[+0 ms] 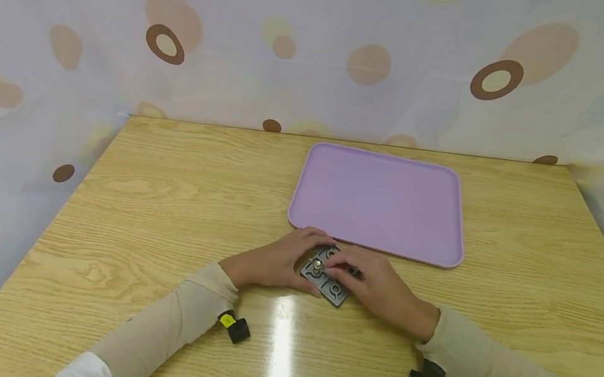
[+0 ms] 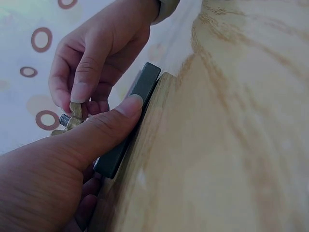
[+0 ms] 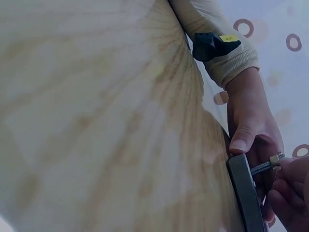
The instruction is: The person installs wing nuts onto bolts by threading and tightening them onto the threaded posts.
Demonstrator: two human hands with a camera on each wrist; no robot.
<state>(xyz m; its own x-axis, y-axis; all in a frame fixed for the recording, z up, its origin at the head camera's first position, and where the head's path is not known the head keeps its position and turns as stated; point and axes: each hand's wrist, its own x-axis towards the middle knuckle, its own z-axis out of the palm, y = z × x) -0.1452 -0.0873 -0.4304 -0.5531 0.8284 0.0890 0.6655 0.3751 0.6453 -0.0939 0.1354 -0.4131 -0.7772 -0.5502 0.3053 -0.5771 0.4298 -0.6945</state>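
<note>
A dark grey metal plate [image 1: 335, 291] with raised rings and grooves is held over the wooden table in front of me. My left hand [image 1: 274, 261] grips it by opposite edges, its thumb along the near side. From the plate's face stands a threaded bolt [image 3: 261, 167], and a brass-coloured wing nut [image 2: 76, 112] sits around it near its end. My right hand [image 1: 381, 283] pinches one wing of this nut between thumb and fingertips. The right fingers cover part of the plate in the head view.
Just beyond the hands lies a purple tray [image 1: 380, 202] with a raised rim. The wooden table [image 1: 163, 196] meets a patterned cloth backdrop [image 1: 321, 44] at its far edge. Each sleeve carries a small black wrist camera.
</note>
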